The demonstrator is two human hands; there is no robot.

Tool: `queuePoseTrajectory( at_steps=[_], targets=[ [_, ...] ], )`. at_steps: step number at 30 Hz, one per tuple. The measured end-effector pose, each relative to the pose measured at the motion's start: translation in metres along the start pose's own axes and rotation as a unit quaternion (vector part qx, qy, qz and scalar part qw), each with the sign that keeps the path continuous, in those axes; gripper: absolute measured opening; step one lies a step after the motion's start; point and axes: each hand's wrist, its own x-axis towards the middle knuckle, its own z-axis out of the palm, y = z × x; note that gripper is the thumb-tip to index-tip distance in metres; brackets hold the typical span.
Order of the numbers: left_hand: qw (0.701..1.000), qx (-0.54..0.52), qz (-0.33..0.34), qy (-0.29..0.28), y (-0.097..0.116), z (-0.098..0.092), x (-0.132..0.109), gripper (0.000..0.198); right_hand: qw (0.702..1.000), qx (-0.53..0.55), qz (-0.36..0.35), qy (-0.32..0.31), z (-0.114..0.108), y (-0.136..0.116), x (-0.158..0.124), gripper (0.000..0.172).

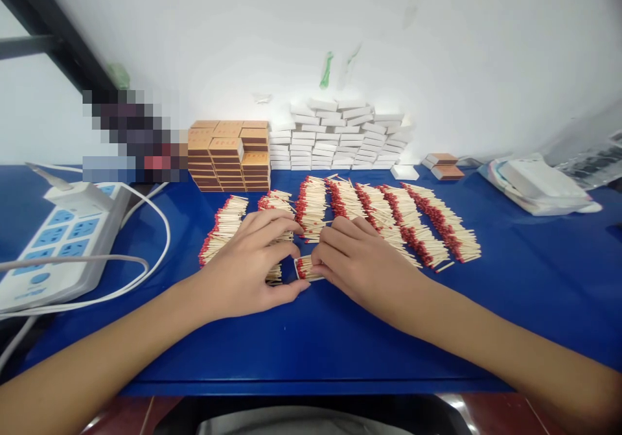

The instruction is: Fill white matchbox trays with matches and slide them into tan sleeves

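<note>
A small white matchbox tray (304, 268) partly filled with red-tipped matches lies on the blue table (340, 338) between my hands. My left hand (253, 263) curls around the tray's left end, thumb under it and fingers bent over a pile of matches (275, 218). My right hand (357, 260) pinches the tray's right side with bent fingers. Several rows of red-tipped matches (389, 218) fan out just behind both hands.
Orange matchbox sleeves (228, 156) and white inner trays (340, 137) are stacked against the wall. Two loose boxes (444, 166) sit at the right. A white power strip (58, 240) with cables lies at the left. A plastic packet (539, 185) rests far right.
</note>
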Motion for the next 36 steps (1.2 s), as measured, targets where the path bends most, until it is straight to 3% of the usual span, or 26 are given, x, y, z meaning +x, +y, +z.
queuePoseTrajectory(
  at_steps=[8,22,36],
  targets=[
    [1.000,-0.001,-0.008,-0.016,0.000,-0.003,-0.001,0.023,0.986,0.146,0.063,-0.051,-0.017,0.016,-0.009,0.012],
    [1.000,-0.003,0.007,-0.008,-0.001,-0.001,-0.002,0.019,0.997,0.069,0.014,-0.024,-0.009,0.013,-0.004,0.017],
    [1.000,-0.007,0.018,-0.006,0.001,-0.003,-0.001,0.018,0.977,0.200,0.069,-0.029,-0.004,0.007,-0.002,0.011]
  ],
)
